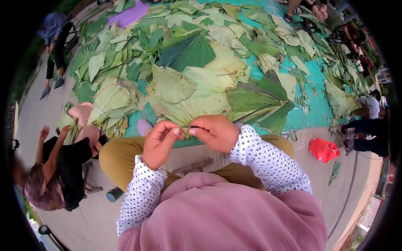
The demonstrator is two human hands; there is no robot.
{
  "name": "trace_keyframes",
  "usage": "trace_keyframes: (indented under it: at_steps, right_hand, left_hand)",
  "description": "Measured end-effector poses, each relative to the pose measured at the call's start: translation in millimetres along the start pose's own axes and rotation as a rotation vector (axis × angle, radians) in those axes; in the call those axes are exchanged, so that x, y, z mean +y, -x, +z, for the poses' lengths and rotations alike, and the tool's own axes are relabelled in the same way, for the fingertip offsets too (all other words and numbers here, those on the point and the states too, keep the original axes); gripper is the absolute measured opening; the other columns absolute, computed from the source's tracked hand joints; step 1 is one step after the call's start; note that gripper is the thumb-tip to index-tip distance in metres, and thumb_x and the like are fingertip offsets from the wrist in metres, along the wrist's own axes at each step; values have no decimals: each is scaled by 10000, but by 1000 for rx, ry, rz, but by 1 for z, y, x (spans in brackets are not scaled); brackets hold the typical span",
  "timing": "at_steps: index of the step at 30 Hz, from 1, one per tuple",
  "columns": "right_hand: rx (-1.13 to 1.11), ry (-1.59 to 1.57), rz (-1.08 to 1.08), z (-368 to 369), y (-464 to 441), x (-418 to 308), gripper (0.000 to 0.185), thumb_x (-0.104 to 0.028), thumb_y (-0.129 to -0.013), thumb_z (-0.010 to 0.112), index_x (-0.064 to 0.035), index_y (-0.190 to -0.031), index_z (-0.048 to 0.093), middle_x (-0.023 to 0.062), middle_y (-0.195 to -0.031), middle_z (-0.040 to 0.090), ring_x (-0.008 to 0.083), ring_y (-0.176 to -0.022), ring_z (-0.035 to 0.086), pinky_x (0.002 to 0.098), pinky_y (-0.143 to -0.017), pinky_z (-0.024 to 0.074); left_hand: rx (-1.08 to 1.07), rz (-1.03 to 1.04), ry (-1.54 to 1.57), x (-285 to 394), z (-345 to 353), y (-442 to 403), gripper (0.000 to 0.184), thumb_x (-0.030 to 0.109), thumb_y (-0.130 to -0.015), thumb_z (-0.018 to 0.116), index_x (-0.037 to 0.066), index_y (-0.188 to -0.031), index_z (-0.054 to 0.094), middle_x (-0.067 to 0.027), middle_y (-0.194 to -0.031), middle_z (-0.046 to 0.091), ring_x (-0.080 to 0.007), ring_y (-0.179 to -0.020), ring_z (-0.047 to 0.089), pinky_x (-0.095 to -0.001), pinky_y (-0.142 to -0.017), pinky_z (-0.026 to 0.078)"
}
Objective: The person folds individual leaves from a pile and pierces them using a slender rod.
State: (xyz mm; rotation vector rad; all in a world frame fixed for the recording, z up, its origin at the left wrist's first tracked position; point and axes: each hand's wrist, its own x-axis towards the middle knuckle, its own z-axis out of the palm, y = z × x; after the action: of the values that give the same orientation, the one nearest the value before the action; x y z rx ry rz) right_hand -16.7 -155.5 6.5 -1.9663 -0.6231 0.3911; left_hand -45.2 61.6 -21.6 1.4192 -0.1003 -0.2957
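My left hand (162, 141) and my right hand (215, 133) meet in front of my lap, each with thumb and fingers pinched together. Between them runs a thin dark needle-like rod (190, 126), gripped at both ends; its exact kind is too small to make out. Just beyond my fingers lie large pale green lotus leaves (197, 102), flattened and overlapping. A folded darker leaf (259, 102) lies to the right of them, past my right hand.
A teal ground sheet (310, 113) carries a broad heap of leaves. Left stands a tied leaf bundle (113, 102) with a pink cord; a seated person (54, 175) is beside it. A red bag (323, 150) sits at right, a dark cup (114, 194) at lower left. Other people sit around.
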Motion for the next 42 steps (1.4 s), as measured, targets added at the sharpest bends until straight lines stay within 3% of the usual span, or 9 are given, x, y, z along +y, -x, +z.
trace_keyframes:
  at_steps: [4,14,15,18,19,23,27,29,42]
  right_hand:
    - [183,-109,76,0,-26,-3,175,-173,-937,566,-10,-872,577,164,-739,566,347,-694,577,409,-614,455]
    - [140,-116,117,0,-56,3,145,-128,-947,527,3,-992,573,169,-872,622,344,-769,620,389,-675,499]
    - [125,-102,114,-5,-63,7,135,-114,-940,535,2,-996,578,165,-874,623,338,-766,620,383,-674,501]
    - [122,-64,121,-8,-70,14,127,-84,-923,558,-4,-1013,595,153,-864,621,322,-743,614,370,-662,501]
    - [132,-80,103,-7,-71,15,133,-74,-927,554,-2,-1028,602,144,-866,623,297,-755,616,361,-677,498]
    - [194,-81,60,-2,-69,18,138,-55,-923,568,0,-1041,612,128,-862,626,272,-744,612,345,-675,494]
    - [241,-79,57,-8,-69,12,118,-86,-911,575,-3,-986,611,155,-834,623,334,-733,614,382,-645,492]
    - [297,-39,76,-9,-67,13,108,-110,-913,571,-6,-913,598,163,-795,610,353,-711,601,399,-632,482]
    - [331,217,-79,14,-46,11,183,-188,-914,563,-18,-854,600,179,-752,599,382,-704,592,441,-636,470]
  left_hand:
    - [419,-321,-81,-54,-76,-111,264,167,-942,562,30,-1166,538,-56,-991,631,-122,-853,591,-259,-754,484]
    - [489,-227,-795,-212,-210,-311,627,170,-895,572,31,-1451,317,-195,-1348,527,-315,-1245,512,-353,-1035,406]
    - [442,-384,-867,-208,-212,-326,704,162,-892,583,92,-1500,237,-189,-1407,477,-316,-1287,475,-367,-1058,389]
    - [468,-299,-732,-226,-221,-338,599,176,-874,620,111,-1424,393,-161,-1302,576,-285,-1196,560,-349,-1014,430]
    - [436,-361,-775,-209,-212,-332,365,199,-855,664,67,-1185,582,-118,-1049,679,-247,-953,646,-335,-874,488]
    - [387,-314,-739,-192,-206,-312,220,232,-856,684,32,-905,605,-37,-790,623,-163,-686,533,-301,-687,444]
    - [300,-247,-560,-139,-181,-263,176,219,-893,648,56,-954,624,-3,-850,641,-129,-747,567,-289,-717,462]
    - [236,-286,151,-93,-143,-217,153,195,-934,599,80,-1030,629,22,-947,643,-111,-834,590,-293,-746,481]
    - [160,-129,287,-4,-21,-55,246,163,-982,505,26,-1168,589,-18,-1078,637,-113,-942,595,-283,-817,488]
